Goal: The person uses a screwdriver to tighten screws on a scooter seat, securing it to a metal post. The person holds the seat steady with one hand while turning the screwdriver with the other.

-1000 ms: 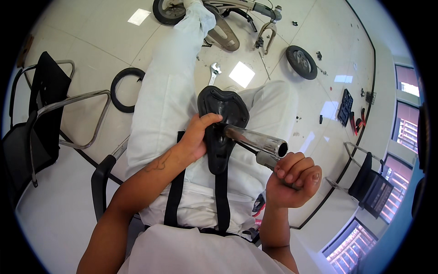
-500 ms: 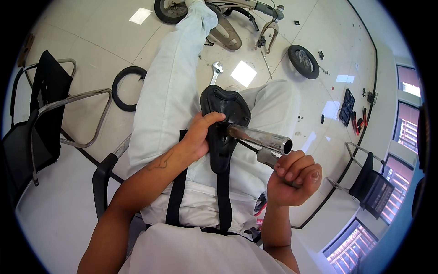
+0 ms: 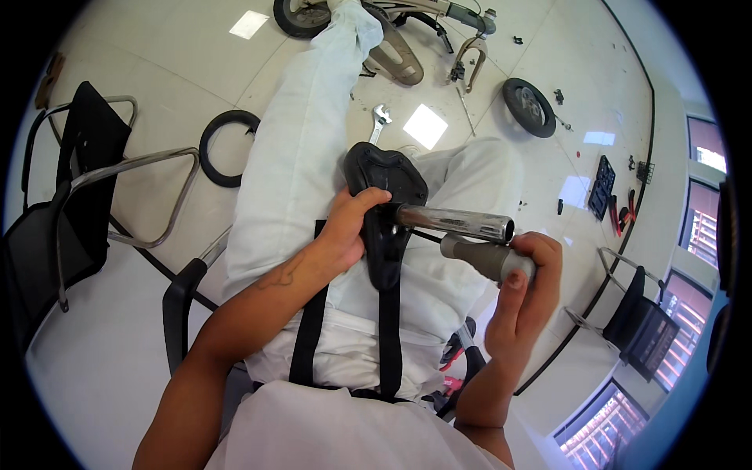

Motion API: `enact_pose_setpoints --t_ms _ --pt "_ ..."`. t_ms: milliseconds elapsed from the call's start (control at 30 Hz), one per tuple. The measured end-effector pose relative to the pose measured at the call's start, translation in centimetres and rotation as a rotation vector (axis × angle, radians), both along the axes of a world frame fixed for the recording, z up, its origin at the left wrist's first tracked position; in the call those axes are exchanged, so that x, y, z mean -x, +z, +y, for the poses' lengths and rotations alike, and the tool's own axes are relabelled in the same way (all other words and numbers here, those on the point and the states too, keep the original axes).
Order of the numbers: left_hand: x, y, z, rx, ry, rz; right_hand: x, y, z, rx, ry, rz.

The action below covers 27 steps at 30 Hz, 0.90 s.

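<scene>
A black bicycle saddle point(image 3: 385, 176), its underside facing up, rests across my lap. My left hand point(image 3: 350, 227) grips its left edge, with the thumb laid over the underside. From the saddle a chrome seat post point(image 3: 458, 222) sticks out to the right, its hollow end toward my right hand. Just below the post lies a screwdriver point(image 3: 482, 257) with a grey handle; its shaft runs in under the post, and the tip is hidden. At the handle's butt end, my right hand point(image 3: 526, 294) holds it between thumb and fingers.
On the floor ahead are an adjustable wrench point(image 3: 381, 121), a loose tyre point(image 3: 223, 149), a small wheel point(image 3: 529, 107) and a partly dismantled bike point(image 3: 407, 59). Off to the right lie a black tool case point(image 3: 601, 188) and red-handled pliers point(image 3: 614, 215). Chairs point(image 3: 94, 172) stand on both sides.
My right hand has loosened from a full fist round the screwdriver handle to a fingertip hold at its end. The handle and seat post have shifted slightly right. My left hand keeps its grip.
</scene>
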State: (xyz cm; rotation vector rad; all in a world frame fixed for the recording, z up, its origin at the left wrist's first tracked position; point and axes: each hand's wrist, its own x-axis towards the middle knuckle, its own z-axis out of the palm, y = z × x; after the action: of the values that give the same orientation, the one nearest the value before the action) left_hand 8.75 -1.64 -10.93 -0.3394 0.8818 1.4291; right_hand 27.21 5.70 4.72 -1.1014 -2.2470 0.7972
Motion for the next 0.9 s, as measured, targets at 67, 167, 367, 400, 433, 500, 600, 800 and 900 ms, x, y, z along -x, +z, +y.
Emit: enact_pose_setpoints --t_ms 67,167,367,400,433,500,600,800,900 --pt "0.0 -0.2 0.0 -0.002 0.018 0.000 0.0 1.0 0.0 0.034 -0.038 -0.069" --pt "0.1 -0.2 0.0 -0.005 0.045 0.021 0.0 1.9 0.2 0.083 -0.046 -0.072" --pt "0.0 0.0 -0.1 0.020 0.069 0.052 -0.7 1.1 0.3 0.140 -0.117 -0.026" --pt "0.0 0.0 -0.1 0.019 0.076 0.057 -0.5 1.0 0.2 0.132 -0.131 -0.020" --pt "0.0 -0.1 -0.1 0.016 0.081 0.059 -0.3 1.1 0.0 0.136 -0.165 -0.034" --pt "-0.1 -0.1 -0.1 0.016 0.081 0.068 0.3 1.2 -0.5 0.145 -0.232 -0.061" --pt "-0.2 -0.1 0.1 0.016 0.069 0.081 0.9 0.6 -1.3 0.064 -0.283 -0.134" --pt "-0.2 -0.2 0.1 0.024 0.084 0.093 1.6 -0.2 -1.2 0.117 -0.283 -0.110" --pt "-0.1 -0.1 0.2 0.025 0.107 0.087 1.5 0.0 -1.1 0.231 -0.177 0.030"
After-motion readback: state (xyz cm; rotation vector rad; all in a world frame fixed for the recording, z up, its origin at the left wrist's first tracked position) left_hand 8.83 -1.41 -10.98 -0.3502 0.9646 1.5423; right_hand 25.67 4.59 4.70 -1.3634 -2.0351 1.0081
